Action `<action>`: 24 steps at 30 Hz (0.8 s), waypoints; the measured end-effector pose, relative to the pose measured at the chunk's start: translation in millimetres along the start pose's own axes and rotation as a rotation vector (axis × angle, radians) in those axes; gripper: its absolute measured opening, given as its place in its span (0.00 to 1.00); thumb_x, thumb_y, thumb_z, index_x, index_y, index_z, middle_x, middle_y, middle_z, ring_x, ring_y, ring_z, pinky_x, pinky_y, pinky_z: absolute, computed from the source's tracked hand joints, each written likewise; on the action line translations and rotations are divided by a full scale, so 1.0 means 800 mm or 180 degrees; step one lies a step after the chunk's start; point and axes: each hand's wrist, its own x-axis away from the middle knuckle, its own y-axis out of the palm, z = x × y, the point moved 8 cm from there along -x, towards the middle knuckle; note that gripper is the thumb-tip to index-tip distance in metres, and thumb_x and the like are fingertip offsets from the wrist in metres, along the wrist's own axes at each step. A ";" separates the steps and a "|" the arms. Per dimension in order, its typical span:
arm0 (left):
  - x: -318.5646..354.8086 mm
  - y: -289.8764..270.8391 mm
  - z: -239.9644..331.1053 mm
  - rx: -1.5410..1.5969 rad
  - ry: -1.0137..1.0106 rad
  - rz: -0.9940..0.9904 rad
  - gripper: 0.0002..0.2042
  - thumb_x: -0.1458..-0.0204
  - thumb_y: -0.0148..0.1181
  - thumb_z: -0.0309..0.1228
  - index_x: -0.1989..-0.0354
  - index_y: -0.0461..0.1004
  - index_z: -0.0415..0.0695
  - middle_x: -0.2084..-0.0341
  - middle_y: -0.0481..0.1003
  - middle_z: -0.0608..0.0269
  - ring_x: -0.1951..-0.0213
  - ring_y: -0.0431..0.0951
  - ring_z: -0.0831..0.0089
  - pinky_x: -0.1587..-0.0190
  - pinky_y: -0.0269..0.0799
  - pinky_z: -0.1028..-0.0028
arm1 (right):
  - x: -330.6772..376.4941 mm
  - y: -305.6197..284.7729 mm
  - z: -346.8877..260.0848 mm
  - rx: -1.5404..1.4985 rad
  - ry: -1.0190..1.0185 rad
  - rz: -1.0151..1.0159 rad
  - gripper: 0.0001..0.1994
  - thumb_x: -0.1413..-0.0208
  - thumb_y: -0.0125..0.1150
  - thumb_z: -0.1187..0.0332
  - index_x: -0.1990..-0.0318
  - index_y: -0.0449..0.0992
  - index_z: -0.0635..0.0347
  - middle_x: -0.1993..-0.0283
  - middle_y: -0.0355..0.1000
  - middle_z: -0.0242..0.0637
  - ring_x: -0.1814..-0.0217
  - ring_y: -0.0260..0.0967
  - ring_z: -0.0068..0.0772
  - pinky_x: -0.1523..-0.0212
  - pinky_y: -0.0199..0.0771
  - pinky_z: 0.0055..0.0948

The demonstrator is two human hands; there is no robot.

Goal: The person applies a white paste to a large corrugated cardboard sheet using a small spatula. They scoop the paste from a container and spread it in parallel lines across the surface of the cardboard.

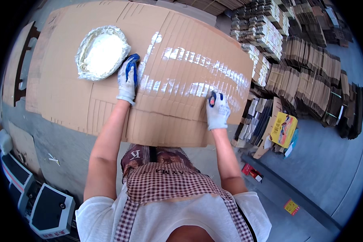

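Nearest you, at six o'clock, your checked apron hangs over the worktop's grey near edge. Just beyond it lies the big flattened cardboard sheet, spreading from the centre out to ten and one o'clock.

Your right hand, gloved in white, sits at about three o'clock from the sheet's middle, near its right edge. Its grip is clenched on a small brush with a dark and red handle, the tip down on the cardboard at the end of the glue streaks.

Your left hand, in a white glove with blue on the fingers, lies at about eleven o'clock from the right one, pressed flat on the sheet, grip released, fingers stretched toward twelve. It holds nothing.

Wet white streaks run in two bands between the hands, from your left fingertips out toward two o'clock.

Just beside your left hand, at ten o'clock, sits a foil-lined bowl of white paste, resting on the cardboard.

Farther out, from one to three o'clock, stacks of folded cartons stand on the floor.
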 end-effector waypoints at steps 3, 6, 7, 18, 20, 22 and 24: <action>-0.001 0.003 0.011 -0.0041 0.0029 0.0048 0.18 0.35 0.43 0.36 0.50 0.75 0.37 0.50 0.76 0.53 0.47 0.74 0.60 0.39 0.64 0.65 | 0.033 -0.040 -0.091 -0.0628 -0.0616 0.0143 0.16 0.48 0.61 0.69 0.51 0.73 0.55 0.49 0.70 0.43 0.54 0.72 0.46 0.55 0.76 0.42; -0.001 0.004 -0.005 -0.0244 0.0118 0.0068 0.18 0.35 0.43 0.36 0.49 0.75 0.38 0.49 0.76 0.53 0.46 0.73 0.59 0.38 0.63 0.64 | 0.056 -0.016 -0.104 -0.0922 -0.0771 0.0137 0.17 0.49 0.63 0.67 0.51 0.72 0.55 0.50 0.70 0.43 0.55 0.73 0.49 0.55 0.76 0.43; -0.003 0.004 -0.008 -0.0275 0.0122 0.0078 0.18 0.35 0.43 0.36 0.49 0.75 0.38 0.49 0.76 0.53 0.45 0.73 0.59 0.38 0.63 0.64 | 0.052 -0.004 -0.066 -0.0920 -0.0345 0.0098 0.17 0.49 0.64 0.66 0.50 0.72 0.55 0.50 0.70 0.43 0.56 0.73 0.49 0.54 0.76 0.43; -0.005 0.018 0.004 -0.0531 0.0127 -0.0160 0.17 0.36 0.42 0.33 0.50 0.75 0.38 0.50 0.76 0.52 0.45 0.72 0.56 0.38 0.61 0.61 | 0.080 0.009 -0.017 -0.2778 0.1661 0.0871 0.18 0.54 0.71 0.73 0.55 0.75 0.63 0.58 0.77 0.40 0.55 0.74 0.29 0.50 0.74 0.30; -0.005 0.022 0.011 -0.0555 0.0216 -0.0215 0.17 0.36 0.42 0.34 0.50 0.75 0.38 0.50 0.76 0.53 0.45 0.72 0.56 0.38 0.60 0.60 | 0.084 0.023 0.019 -0.2776 0.1697 0.1204 0.17 0.54 0.72 0.74 0.56 0.76 0.63 0.59 0.77 0.39 0.57 0.75 0.29 0.51 0.74 0.30; -0.004 0.028 0.018 -0.0593 0.0216 -0.0318 0.18 0.35 0.41 0.35 0.50 0.75 0.38 0.49 0.75 0.52 0.44 0.71 0.56 0.37 0.59 0.60 | 0.101 0.022 0.108 -0.2546 0.2101 0.1575 0.15 0.54 0.71 0.75 0.57 0.76 0.63 0.61 0.78 0.39 0.60 0.75 0.30 0.54 0.75 0.31; -0.003 0.030 0.016 -0.0631 0.0257 -0.0396 0.18 0.36 0.41 0.35 0.50 0.75 0.38 0.48 0.74 0.52 0.44 0.70 0.55 0.37 0.58 0.59 | 0.120 0.016 0.191 -0.2149 0.2623 0.1690 0.11 0.51 0.70 0.73 0.61 0.75 0.62 0.65 0.77 0.38 0.65 0.74 0.30 0.61 0.76 0.31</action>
